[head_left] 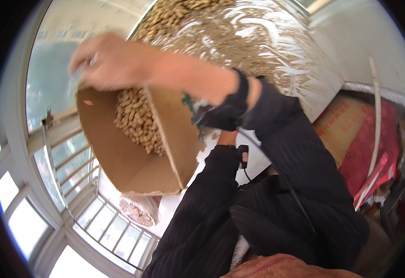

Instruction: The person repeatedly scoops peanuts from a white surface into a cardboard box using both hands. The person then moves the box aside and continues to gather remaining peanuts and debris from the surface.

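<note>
Peanuts (137,121), lt brn, unshelled

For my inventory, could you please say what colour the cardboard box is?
The cardboard box is brown, clear in the head view.

Right hand (110,62): motion-blurred, upper left; grip unclear
Left hand: hidden behind black wrist strap (228,109), mid-frame
Peanut pile (177,16): cut off by top edge
Bundle (138,211): contents unclear, lower left
</note>
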Action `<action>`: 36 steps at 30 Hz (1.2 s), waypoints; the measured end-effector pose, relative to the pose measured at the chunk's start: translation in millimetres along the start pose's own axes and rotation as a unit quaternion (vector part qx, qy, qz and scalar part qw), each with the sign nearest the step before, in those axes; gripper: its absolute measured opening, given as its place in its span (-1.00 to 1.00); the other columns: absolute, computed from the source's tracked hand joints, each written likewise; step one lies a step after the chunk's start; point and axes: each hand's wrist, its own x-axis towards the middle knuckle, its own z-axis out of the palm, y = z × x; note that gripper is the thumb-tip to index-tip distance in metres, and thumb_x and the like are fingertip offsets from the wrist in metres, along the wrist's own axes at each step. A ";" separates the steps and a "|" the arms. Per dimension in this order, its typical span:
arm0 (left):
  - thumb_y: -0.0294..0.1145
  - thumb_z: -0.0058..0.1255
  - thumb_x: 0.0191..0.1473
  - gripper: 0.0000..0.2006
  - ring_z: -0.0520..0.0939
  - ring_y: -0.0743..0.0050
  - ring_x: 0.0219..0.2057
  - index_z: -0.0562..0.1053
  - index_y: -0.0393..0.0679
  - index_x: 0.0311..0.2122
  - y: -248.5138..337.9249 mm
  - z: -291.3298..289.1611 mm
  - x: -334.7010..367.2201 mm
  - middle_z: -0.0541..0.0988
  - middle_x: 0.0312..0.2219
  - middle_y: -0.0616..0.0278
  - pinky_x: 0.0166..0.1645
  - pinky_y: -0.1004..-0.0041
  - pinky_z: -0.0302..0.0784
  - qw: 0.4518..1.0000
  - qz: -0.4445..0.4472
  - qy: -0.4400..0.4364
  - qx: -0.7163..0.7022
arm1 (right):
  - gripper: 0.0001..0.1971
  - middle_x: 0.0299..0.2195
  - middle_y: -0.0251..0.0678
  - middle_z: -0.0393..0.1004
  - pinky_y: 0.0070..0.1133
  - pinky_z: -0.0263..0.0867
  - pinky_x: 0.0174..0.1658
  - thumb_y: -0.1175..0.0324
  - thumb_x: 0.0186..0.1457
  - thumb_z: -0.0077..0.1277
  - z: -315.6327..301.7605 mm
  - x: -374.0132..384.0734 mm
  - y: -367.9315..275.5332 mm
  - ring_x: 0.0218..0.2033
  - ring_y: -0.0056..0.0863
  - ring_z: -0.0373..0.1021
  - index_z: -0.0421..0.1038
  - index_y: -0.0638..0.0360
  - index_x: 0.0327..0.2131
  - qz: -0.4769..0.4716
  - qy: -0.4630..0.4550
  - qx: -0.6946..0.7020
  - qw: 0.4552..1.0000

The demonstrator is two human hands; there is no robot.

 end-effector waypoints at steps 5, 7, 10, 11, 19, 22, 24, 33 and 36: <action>-0.29 -0.05 0.07 -0.49 0.18 0.03 0.27 0.28 -0.16 0.15 7.7 9.0 4.5 0.28 0.14 0.06 0.22 0.08 0.09 0.985 -0.015 0.035 0.166 | -0.85 -0.51 -0.21 0.52 -0.50 0.32 -0.37 0.39 0.13 -0.01 -119.7 -64.7 97.6 -0.45 -0.40 0.45 0.51 0.23 -0.33 0.157 -0.004 -0.357 0.921; -0.34 -0.07 0.07 -0.50 0.18 0.04 0.27 0.28 -0.17 0.15 9.0 10.5 3.8 0.27 0.14 0.05 0.23 0.08 0.08 0.986 -0.021 0.032 0.159 | -0.87 -0.46 -0.14 0.50 -0.38 0.37 -0.28 0.42 0.07 0.02 -131.4 -125.1 120.0 -0.40 -0.21 0.45 0.50 0.25 -0.32 0.132 -0.061 -0.296 0.944; -0.35 -0.09 0.07 -0.49 0.17 0.05 0.27 0.27 -0.17 0.16 9.5 10.0 4.0 0.27 0.14 0.05 0.24 0.09 0.06 0.988 -0.027 0.033 0.146 | -0.84 -0.38 -0.13 0.47 -0.34 0.37 -0.16 0.48 0.01 0.05 -128.8 -185.0 140.1 -0.29 -0.15 0.43 0.50 0.23 -0.28 0.181 -0.162 -0.293 0.925; -0.35 -0.09 0.07 -0.48 0.17 0.07 0.27 0.27 -0.17 0.17 9.8 9.4 4.4 0.28 0.14 0.05 0.24 0.08 0.05 0.989 -0.030 0.032 0.143 | -0.82 -0.35 -0.13 0.46 -0.34 0.36 -0.13 0.50 -0.01 0.05 -127.2 -196.9 143.1 -0.25 -0.14 0.42 0.50 0.23 -0.26 0.188 -0.193 -0.295 0.917; -0.37 -0.09 0.08 -0.51 0.14 0.03 0.28 0.28 -0.22 0.15 12.4 6.3 4.6 0.26 0.15 0.02 0.26 0.09 0.02 0.991 -0.029 0.029 0.127 | -0.82 -0.31 -0.15 0.38 -0.31 0.32 -0.09 0.48 -0.07 0.06 -125.6 -209.8 143.7 -0.15 -0.11 0.35 0.47 0.24 -0.31 0.186 -0.209 -0.332 0.901; -0.36 -0.10 0.08 -0.52 0.14 0.04 0.28 0.29 -0.21 0.14 11.3 6.2 5.5 0.27 0.14 0.03 0.25 0.09 0.02 0.991 -0.034 0.028 0.126 | -0.84 -0.33 -0.16 0.44 -0.35 0.35 -0.15 0.44 -0.03 0.09 -130.4 -208.1 141.2 -0.22 -0.14 0.40 0.48 0.25 -0.32 0.204 -0.197 -0.289 0.914; -0.35 -0.11 0.09 -0.53 0.14 0.06 0.28 0.30 -0.18 0.14 10.4 6.1 5.4 0.26 0.15 0.05 0.24 0.09 0.04 0.990 -0.031 0.026 0.135 | -0.86 -0.37 -0.19 0.46 -0.41 0.36 -0.22 0.46 0.02 0.12 -135.2 -206.3 138.4 -0.32 -0.24 0.44 0.46 0.29 -0.32 0.249 -0.177 -0.258 0.917; -0.36 -0.07 0.08 -0.49 0.15 0.08 0.28 0.27 -0.19 0.16 10.7 7.6 6.6 0.27 0.14 0.07 0.25 0.12 0.04 0.988 -0.034 0.042 0.145 | -0.85 -0.38 -0.40 0.54 -0.61 0.35 -0.24 0.35 0.21 0.03 -159.3 -180.1 117.3 -0.33 -0.66 0.41 0.53 0.16 -0.24 0.327 -0.102 -0.155 0.927; -0.37 -0.06 0.07 -0.49 0.17 0.08 0.27 0.27 -0.19 0.17 10.4 8.0 5.7 0.29 0.14 0.08 0.25 0.12 0.05 0.989 -0.035 0.041 0.137 | -0.82 -0.34 -0.41 0.54 -0.63 0.38 -0.17 0.36 0.21 0.01 -184.9 -169.8 106.3 -0.29 -0.65 0.44 0.53 0.22 -0.20 0.275 -0.008 -0.055 0.960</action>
